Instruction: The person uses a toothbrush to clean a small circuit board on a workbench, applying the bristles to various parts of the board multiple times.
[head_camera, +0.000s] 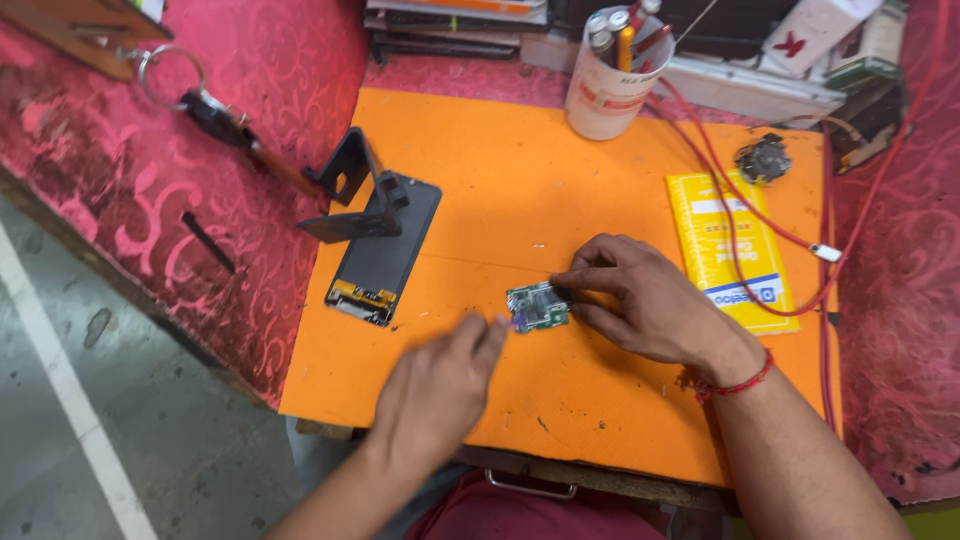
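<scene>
A small green circuit board (537, 306) lies on the orange mat (500, 190). My right hand (640, 298) rests on the mat with its fingertips pinching the board's right edge. My left hand (440, 385), blurred, reaches in from below with its fingertips just left of the board; whether it holds a small tool I cannot tell. An opened phone body (385, 250) lies face down to the left, with a black angled stand (350, 195) resting on it.
A white cup (608, 85) of tools stands at the mat's back. A yellow flat packet (730, 245) lies at right under red cables (760, 215). A small round part (763, 158) is nearby. Keys on a ring (200, 95) lie on the red cloth (150, 190).
</scene>
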